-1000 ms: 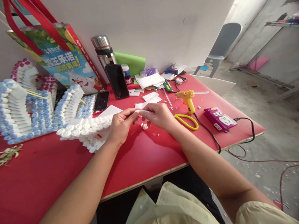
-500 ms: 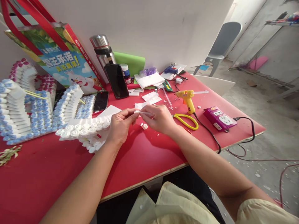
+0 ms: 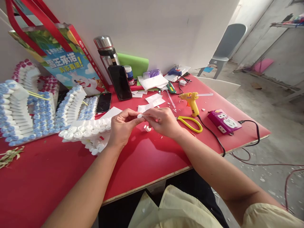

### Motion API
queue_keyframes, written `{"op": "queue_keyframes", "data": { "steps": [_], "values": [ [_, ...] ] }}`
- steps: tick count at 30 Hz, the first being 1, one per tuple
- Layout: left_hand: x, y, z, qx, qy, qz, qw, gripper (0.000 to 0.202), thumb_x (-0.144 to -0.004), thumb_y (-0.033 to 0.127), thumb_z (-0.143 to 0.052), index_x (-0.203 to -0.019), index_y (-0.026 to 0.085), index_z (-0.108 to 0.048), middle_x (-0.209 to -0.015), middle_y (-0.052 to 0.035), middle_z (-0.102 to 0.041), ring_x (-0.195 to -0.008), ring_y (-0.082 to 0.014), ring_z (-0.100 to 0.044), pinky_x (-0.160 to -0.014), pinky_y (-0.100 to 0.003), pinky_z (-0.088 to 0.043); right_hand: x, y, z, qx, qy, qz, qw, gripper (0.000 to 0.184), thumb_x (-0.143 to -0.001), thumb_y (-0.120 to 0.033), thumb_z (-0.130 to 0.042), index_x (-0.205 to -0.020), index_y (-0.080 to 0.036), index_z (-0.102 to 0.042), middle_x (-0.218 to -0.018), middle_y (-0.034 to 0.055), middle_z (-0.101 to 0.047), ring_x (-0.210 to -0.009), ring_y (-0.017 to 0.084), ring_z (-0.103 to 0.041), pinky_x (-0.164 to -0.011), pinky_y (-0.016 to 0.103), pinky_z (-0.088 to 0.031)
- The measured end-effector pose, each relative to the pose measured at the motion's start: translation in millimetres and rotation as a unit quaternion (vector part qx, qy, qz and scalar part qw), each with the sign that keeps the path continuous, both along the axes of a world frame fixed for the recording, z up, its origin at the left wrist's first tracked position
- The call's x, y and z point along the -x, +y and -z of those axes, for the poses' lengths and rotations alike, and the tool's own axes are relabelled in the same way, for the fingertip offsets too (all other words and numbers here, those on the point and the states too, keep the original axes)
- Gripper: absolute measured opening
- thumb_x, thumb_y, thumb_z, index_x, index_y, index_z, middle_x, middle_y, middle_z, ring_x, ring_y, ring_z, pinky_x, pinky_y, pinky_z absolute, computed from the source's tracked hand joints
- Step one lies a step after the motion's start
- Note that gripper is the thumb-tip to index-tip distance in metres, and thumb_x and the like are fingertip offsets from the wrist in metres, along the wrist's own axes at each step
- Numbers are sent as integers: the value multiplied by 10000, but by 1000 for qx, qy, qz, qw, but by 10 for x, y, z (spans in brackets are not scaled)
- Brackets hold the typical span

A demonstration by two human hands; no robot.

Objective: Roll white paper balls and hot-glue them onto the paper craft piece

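Between the fingertips of my left hand (image 3: 123,126) is a small white paper rose (image 3: 140,116), its rolled end facing up. My right hand (image 3: 163,122) pinches the white strip that runs from the rose. Both hands are closed and nearly touch above the red table. Just below them lies a loose white rose (image 3: 148,129) with a small white scrap beside it. To the left of my left hand is a structure covered in rows of white roses (image 3: 80,132), partly hidden by that hand.
Yellow-handled scissors (image 3: 190,124), a yellow glue gun (image 3: 192,103) and a purple power socket (image 3: 224,122) lie to the right. A propped phone (image 3: 120,83) and steel flask (image 3: 106,52) stand behind. Blue-and-white rose pieces (image 3: 14,110) fill the left, before a printed bag (image 3: 68,63).
The white rose in my fingers has turned so its round end shows, and a thin strip now shows towards my right hand. The view has shifted slightly.
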State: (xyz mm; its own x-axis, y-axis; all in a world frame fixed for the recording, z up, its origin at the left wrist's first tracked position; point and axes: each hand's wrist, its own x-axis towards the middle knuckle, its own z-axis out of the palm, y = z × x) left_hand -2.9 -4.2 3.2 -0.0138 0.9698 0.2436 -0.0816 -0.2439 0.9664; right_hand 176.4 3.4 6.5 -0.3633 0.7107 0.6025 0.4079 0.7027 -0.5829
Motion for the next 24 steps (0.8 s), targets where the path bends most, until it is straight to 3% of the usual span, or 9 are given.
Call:
{"op": "queue_keyframes", "data": {
  "steps": [5,8,12,14,15,18,24],
  "values": [
    [26,33,14,4,5,13,1000,242,-623,270,-903,-824,195,-790,-773,-21,-691,-664,-117,-562,-589,-235,-455,10,-18,-15,43,18,-6,999,175,-942,-274,-564,-889,-178,-700,-771,41,-719,-645,127,-603,-639,237,-432],
    [49,55,1,-16,13,5,1000,214,-640,267,-892,-815,204,-786,-797,-21,-683,-725,-138,-597,-672,-258,-504,17,-9,-69,186,114,-67,974,316,-953,-452,-582,-873,-166,-690,-772,58,-724,-663,155,-674,-645,252,-503],
    [70,79,-18,-45,47,4,998,213,-657,299,-879,-827,214,-784,-912,-30,-657,-802,-160,-619,-737,-288,-535,1,64,-135,454,246,-141,845,577,-936,-683,-467,-931,-147,-680,-805,105,-741,-661,212,-728,-638,333,-604],
    [76,86,-18,-56,69,5,996,213,-666,307,-873,-837,214,-786,-966,-40,-656,-818,-161,-618,-727,-280,-529,-11,98,-143,525,275,-159,790,569,-954,-662,-455,-1023,-141,-673,-817,115,-747,-650,216,-733,-628,355,-622],
    [80,87,-17,-60,77,4,995,211,-671,309,-871,-839,213,-788,-975,-44,-663,-827,-163,-619,-732,-278,-525,-16,109,-143,540,281,-165,776,525,-965,-620,-480,-1063,-139,-667,-817,112,-748,-647,212,-734,-623,350,-625],
    [90,80,-16,-55,89,0,995,217,-681,312,-869,-854,207,-792,-935,-51,-701,-813,-168,-628,-762,-289,-526,-35,111,-144,541,283,-181,771,384,-969,-473,-579,-1123,-133,-666,-828,89,-741,-632,184,-723,-618,327,-625],
    [71,50,-33,-16,74,-5,997,261,-667,330,-880,-869,191,-792,-871,-59,-746,-792,-193,-672,-794,-333,-560,-74,92,-149,493,259,-195,807,352,-878,-388,-722,-1128,-141,-720,-781,4,-640,-582,114,-645,-636,321,-636]
  ]
}}
